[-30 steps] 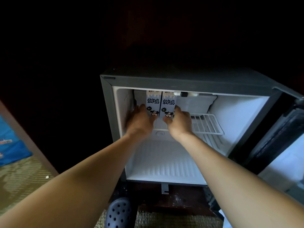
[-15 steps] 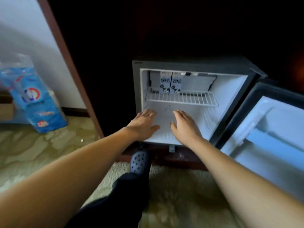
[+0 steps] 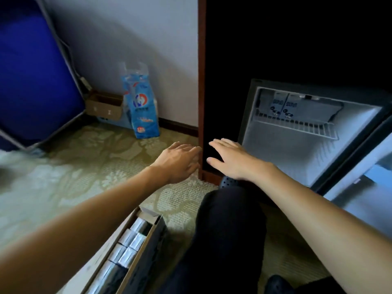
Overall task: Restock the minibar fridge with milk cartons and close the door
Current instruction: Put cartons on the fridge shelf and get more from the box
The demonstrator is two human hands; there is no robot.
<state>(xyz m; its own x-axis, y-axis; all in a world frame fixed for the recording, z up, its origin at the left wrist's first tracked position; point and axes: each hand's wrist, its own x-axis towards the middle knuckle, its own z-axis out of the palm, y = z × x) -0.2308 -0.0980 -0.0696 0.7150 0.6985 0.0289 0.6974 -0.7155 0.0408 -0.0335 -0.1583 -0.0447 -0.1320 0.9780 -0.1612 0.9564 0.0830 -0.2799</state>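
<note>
Both of our hands are out in front of us and neither one has anything in it. Our left hand (image 3: 178, 161) is palm down with the fingers loosely spread, over the carpet (image 3: 84, 158) just left of the dark wooden cabinet edge (image 3: 201, 81). Our right hand (image 3: 231, 159) is flat too, fingers straight, in front of that cabinet edge and just left of the fridge (image 3: 249, 124). As far as we can tell, they're not touching anything.

The fridge door (image 3: 364, 198) hangs wide open on the right. Inside, two milk cartons (image 3: 283, 106) stand upright, side by side and touching, at the back left corner of the wire shelf (image 3: 307, 127).

Near the bottom edge of the view an open cardboard box (image 3: 153, 232) sits on the carpet just left of our knee (image 3: 229, 225), with packed cartons (image 3: 132, 242) in rows, silvery tops up. A dark perforated shoe (image 3: 230, 181) pokes out past the knee, under our right wrist.

Over by the white wall a blue plastic pack (image 3: 142, 107) stands on the carpet, a small brown box (image 3: 104, 106) sits just left of it, and a big blue pad (image 3: 31, 71) leans at the far left.
</note>
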